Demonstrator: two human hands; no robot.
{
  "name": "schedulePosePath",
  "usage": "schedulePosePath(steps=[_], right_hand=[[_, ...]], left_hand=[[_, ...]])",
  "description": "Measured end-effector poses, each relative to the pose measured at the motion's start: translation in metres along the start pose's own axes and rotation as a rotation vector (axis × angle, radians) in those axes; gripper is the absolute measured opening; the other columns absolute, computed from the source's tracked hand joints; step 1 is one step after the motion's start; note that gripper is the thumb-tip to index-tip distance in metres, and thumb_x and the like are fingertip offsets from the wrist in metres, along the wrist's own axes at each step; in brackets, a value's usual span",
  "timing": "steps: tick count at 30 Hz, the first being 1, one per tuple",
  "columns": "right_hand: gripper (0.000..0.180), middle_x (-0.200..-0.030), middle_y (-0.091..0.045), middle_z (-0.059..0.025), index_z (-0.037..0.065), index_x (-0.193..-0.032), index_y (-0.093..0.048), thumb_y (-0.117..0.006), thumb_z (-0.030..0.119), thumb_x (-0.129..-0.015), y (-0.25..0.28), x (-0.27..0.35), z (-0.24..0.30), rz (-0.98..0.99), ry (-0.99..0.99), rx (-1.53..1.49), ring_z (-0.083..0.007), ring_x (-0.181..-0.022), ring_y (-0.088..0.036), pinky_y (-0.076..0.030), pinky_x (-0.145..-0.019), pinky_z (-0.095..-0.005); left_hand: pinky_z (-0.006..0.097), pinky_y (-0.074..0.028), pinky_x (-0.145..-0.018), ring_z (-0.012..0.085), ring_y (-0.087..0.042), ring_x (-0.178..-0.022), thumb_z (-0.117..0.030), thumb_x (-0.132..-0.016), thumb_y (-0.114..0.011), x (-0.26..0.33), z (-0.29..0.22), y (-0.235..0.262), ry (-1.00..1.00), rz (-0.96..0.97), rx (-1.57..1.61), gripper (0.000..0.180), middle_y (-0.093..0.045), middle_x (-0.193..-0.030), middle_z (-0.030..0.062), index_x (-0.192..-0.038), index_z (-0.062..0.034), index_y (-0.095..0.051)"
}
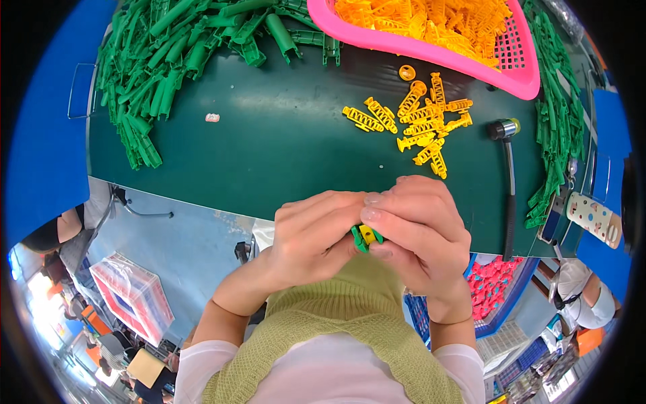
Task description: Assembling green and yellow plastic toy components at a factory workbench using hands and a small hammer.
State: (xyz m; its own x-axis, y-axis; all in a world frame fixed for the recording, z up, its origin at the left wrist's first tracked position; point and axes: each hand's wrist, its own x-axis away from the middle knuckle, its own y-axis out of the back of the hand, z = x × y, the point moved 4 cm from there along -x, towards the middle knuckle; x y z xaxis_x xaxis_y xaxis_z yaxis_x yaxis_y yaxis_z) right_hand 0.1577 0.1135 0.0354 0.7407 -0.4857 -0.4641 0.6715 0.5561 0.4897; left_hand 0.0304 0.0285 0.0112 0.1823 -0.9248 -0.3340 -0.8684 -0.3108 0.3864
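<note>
Close to my body, at the table's near edge, my two hands meet around a small green plastic part (360, 241) with a yellow piece (368, 233) set in its end. My left hand (316, 225) is closed round the green part, and the fingers hide most of its length. The thumb and fingertips of my right hand (424, 232) pinch at the end where the yellow shows. Just beyond the hands lies a loose group of yellow ribbed plastic pieces (422, 125), several of them overlapping.
Green half-tube parts (168, 60) are heaped at the far left, with more along the right edge (562, 114). A pink basket (431, 55) of yellow pieces stands at the back. On the right lie a hammer (509, 182) and a phone case (592, 219). Below sits a crate of pink pieces (494, 286).
</note>
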Motion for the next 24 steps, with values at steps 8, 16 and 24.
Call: schedulePosePath(steps=[8, 16, 24], right_hand=[[0.028, -0.094, -0.064, -0.0068, 0.005, -0.102, -0.069, -0.076, 0.016, -0.077, -0.003, 0.004, -0.011, -0.054, -0.072, -0.268, -0.0256, -0.084, -0.06, -0.049, -0.078, -0.0374], [0.026, -0.09, -0.064, -0.0065, 0.005, -0.093, -0.068, -0.08, 0.015, -0.073, 0.001, 0.012, -0.018, -0.09, -0.126, -0.242, -0.0246, -0.082, -0.059, -0.048, -0.073, -0.0354], [0.027, -0.093, -0.064, -0.0089, 0.004, -0.095, -0.064, -0.08, 0.012, -0.075, -0.004, 0.026, -0.026, -0.137, -0.161, -0.362, -0.0243, -0.082, -0.059, -0.049, -0.078, -0.0373]], left_hand=[[0.036, -0.051, -0.063, 0.0276, -0.065, -0.076, 0.001, -0.062, -0.073, -0.013, 0.001, 0.008, -0.1, 0.151, -0.041, 0.036, -0.066, -0.09, 0.0117, -0.097, 0.0012, -0.064], [0.033, -0.049, -0.065, 0.026, -0.066, -0.076, -0.006, -0.066, -0.078, -0.01, 0.001, 0.011, -0.08, 0.11, -0.112, 0.031, -0.07, -0.09, 0.01, -0.094, -0.0021, -0.068], [0.031, -0.049, -0.065, 0.0219, -0.066, -0.075, -0.009, -0.065, -0.084, -0.004, 0.008, 0.01, -0.078, 0.083, -0.03, 0.037, -0.071, -0.09, 0.0095, -0.097, -0.0019, -0.067]])
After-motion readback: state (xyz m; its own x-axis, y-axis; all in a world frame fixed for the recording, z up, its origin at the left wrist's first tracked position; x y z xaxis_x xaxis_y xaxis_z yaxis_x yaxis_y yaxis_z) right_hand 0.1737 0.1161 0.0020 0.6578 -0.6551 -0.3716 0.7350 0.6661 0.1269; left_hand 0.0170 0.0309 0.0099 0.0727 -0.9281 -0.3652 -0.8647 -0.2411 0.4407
